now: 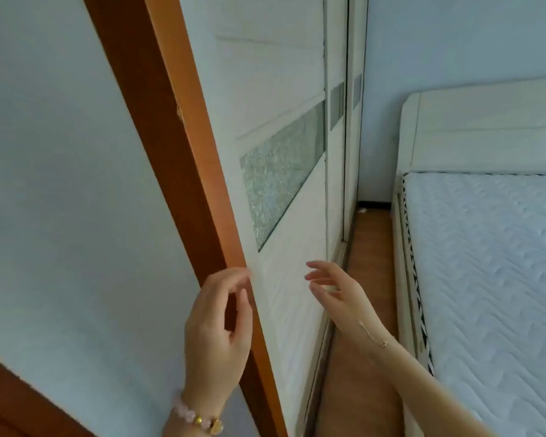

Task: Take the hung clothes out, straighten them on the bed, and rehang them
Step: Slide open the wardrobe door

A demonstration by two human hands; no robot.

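Both hands are raised in front of a white wardrobe door [275, 89], and nothing is grasped by either. The left hand [216, 329] is held with its fingers loosely curled, the fingertips [246, 274] brought to the door's left edge, where an orange wooden trim [171, 137] runs beside it. Whether the door is actually touched there cannot be told. A bracelet of pale beads with gold pieces [196, 419] is worn on the left wrist. The right hand [341, 294] is held released, fingers spread and slightly bent, just in front of the door's lower part near its right edge. A thin chain [380, 340] is seen on that wrist.

A frosted glass band [281, 171] is set across the middle of the door, and a second door [336, 121] with a like band is seen beyond it. The doors are drawn across, so the hung clothes are hidden from view.

The bed [486, 263] lies well to the right, its quilted white mattress uncovered, with a pale headboard [486, 130] at its far end. A strip of wooden floor [366, 279] is seen between the wardrobe and the bed's near side edge. A pale wall [60, 184] is seen left of the trim.
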